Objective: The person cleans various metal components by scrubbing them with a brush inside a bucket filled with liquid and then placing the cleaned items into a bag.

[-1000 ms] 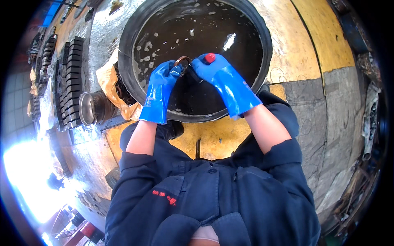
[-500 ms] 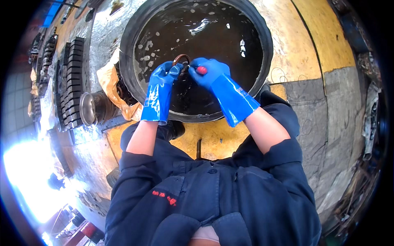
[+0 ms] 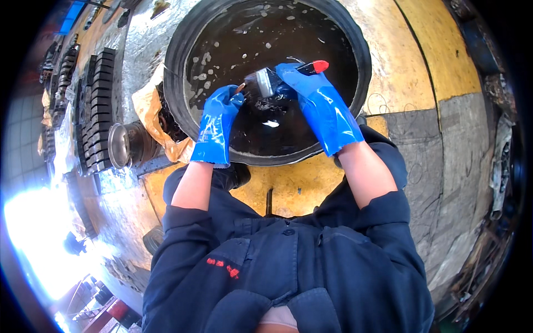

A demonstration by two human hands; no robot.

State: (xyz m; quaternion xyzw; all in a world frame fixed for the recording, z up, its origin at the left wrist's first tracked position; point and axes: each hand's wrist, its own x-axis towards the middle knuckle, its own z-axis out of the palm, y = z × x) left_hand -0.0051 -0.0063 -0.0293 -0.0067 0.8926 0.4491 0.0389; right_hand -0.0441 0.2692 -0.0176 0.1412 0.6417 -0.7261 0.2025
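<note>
A wide round black tub [image 3: 173, 89] of dark liquid stands in front of me, and both my blue-gloved hands are over it. My right hand [image 3: 297, 83] is closed around a paintbrush [image 3: 265, 83] with a metal ferrule and a black handle ending in red. The brush head points left, toward my other hand. My left hand [image 3: 222, 100] pinches a curved brown band [image 3: 240, 87], mostly hidden now by fingers and brush. Whether the bristles touch the band I cannot tell. Pale bubbles float on the liquid, mainly at the left.
Left of the tub lie a crumpled tan wrapping [image 3: 147, 108] and a metal cylinder [image 3: 121, 145]. Beyond them is a row of dark ribbed blocks [image 3: 99, 111]. Worn yellow and grey boards [image 3: 416, 139] cover the floor at right, with metal scrap [image 3: 499, 161] along the far right.
My right hand has turned and moved right and slightly up, bringing the brush's ferrule and red handle end into sight. The band in my left hand has dropped lower and shows less.
</note>
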